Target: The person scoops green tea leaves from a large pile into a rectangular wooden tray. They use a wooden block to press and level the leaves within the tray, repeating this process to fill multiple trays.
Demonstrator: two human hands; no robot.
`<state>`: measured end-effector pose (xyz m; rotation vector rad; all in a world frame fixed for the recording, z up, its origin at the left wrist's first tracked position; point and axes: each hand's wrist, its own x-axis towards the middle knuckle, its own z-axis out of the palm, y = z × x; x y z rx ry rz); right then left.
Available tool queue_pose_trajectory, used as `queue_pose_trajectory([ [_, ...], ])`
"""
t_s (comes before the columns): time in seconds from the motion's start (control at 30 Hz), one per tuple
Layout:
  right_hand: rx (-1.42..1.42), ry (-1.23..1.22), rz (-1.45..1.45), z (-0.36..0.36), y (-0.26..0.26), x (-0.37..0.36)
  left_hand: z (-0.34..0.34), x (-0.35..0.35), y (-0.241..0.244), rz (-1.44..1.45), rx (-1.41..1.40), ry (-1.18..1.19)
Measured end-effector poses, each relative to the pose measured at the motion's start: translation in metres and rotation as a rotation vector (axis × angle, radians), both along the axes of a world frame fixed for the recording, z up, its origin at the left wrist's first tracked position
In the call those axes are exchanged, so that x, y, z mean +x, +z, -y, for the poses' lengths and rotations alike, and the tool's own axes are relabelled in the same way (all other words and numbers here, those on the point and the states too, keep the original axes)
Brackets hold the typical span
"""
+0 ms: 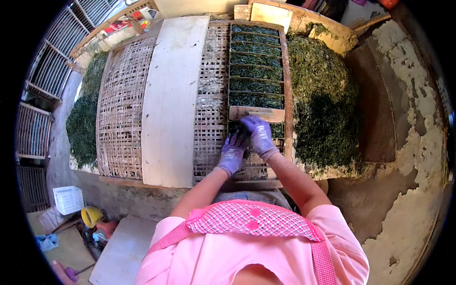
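A slatted wooden frame (288,85) lies on the woven bamboo mat (210,121), its slots filled with dark, wet-looking green plant matter (254,71), perhaps seaweed. A short wooden board (272,114) rests across the frame near its front. Just below that board is my right hand (259,135) in a purple work glove, bent down, its fingertips close to the board's lower edge. My left hand (232,153), gloved alike, is beside it with dark fingertips over the green matter at the frame's left side. What the fingers hold, if anything, is hidden.
A heap of green plant matter (320,107) lies right of the frame, another heap (87,114) far left. A long pale board (174,107) covers part of the woven surface. Slatted racks (34,130), a white crate (68,200) and a yellow container (91,216) stand left.
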<state>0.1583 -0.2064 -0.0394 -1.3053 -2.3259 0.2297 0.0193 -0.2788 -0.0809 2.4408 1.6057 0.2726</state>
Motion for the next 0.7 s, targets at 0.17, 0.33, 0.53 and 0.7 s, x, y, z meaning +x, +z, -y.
queue_pose_trajectory([
  [0.17,0.107,-0.190,0.172,-0.024,0.010,0.030,0.007,-0.010,-0.001,0.072,0.058,-0.018],
  [0.33,0.078,-0.067,0.268,0.004,0.001,0.045,0.019,-0.030,0.013,0.461,0.119,0.310],
  [0.53,-0.067,-0.066,0.128,0.009,0.011,0.034,-0.026,0.011,0.054,0.573,0.361,0.272],
  [0.7,-0.056,0.006,-0.152,-0.010,-0.012,0.098,-0.050,0.070,0.012,0.383,-0.018,0.163],
])
